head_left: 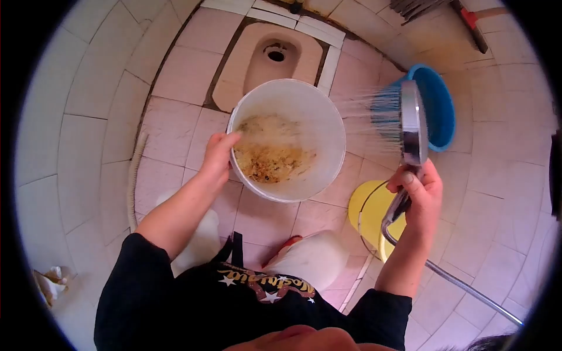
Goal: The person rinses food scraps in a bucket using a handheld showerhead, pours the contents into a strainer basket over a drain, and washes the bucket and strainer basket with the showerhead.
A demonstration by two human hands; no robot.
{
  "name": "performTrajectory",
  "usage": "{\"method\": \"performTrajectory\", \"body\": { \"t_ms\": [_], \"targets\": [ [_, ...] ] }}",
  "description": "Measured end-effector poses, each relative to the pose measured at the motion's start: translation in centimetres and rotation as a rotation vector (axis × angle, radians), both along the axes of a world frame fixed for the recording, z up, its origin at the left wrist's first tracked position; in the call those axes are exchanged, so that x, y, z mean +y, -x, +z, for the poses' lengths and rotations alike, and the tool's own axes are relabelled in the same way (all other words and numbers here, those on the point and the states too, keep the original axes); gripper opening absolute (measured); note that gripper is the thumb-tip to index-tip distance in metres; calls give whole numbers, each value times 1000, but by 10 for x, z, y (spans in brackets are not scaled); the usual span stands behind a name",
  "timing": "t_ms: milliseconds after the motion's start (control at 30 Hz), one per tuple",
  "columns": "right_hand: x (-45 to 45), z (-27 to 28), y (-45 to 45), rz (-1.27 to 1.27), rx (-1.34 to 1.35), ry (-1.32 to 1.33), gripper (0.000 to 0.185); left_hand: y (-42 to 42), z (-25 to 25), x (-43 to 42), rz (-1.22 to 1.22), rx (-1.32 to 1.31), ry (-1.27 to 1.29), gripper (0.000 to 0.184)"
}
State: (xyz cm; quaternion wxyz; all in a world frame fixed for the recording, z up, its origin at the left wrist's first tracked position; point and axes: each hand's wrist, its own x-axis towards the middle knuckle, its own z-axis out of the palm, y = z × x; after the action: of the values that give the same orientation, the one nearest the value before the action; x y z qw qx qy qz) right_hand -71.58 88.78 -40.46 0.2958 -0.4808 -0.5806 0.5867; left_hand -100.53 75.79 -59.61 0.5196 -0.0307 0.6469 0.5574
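Two hands busy, clock read from the middle of the white bucket (322, 161): it sits mid-view, mouth toward the camera, with brown residue (268, 167) caked inside. Left hand (219, 153) at 9 o'clock, pinching the rim, thumb over the edge; other fingers mostly hidden. Right hand (422, 190) near 4, grip wrapped round the handle of the shower head (411, 114), which sits at 3 and throws jets (366, 117) toward 9, at the bucket. To spray well, I'd aim at the thickest patch, around 7 — the jets look to run across the mouth, and how much lands on the dirt I can't tell. Probably better to tip the mouth a bit toward 3 and sweep slowly. Left pinch wants to be firm: added water should make the bucket heavier and the rim slick. Around it: squat toilet (237, 76) at 12, partly covered by the bucket's top edge; blue basin (448, 111) just above 3, behind the shower head; yellow bucket (364, 205) between 4 and 5. Metal hose (468, 286) heads off at 4, passing behind the right forearm (410, 251) and close to the yellow bucket — likeliest snag. Dark bristles (421, 8) between 1 and 2, well apart. Pale ribbed tube (136, 172) near 9, out of the way.
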Motion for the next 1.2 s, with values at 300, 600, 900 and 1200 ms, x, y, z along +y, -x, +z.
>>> {"method": "performTrajectory", "body": {
  "t_ms": [300,600,900,1200],
  "targets": [
    [11,-5,-2,-99,-34,-161,25,7,-19,7,-22,47,52,34],
    [7,-1,24,1,-72,5,31,11,-32,8,-18,-68,71,40],
    [2,-7,18,238,-343,142,24,5,-20,15,-55,4,143,34],
    [-7,-19,-12,121,-681,-175,25,-17,-8,23,-208,156,-83,32]
  ]
}}
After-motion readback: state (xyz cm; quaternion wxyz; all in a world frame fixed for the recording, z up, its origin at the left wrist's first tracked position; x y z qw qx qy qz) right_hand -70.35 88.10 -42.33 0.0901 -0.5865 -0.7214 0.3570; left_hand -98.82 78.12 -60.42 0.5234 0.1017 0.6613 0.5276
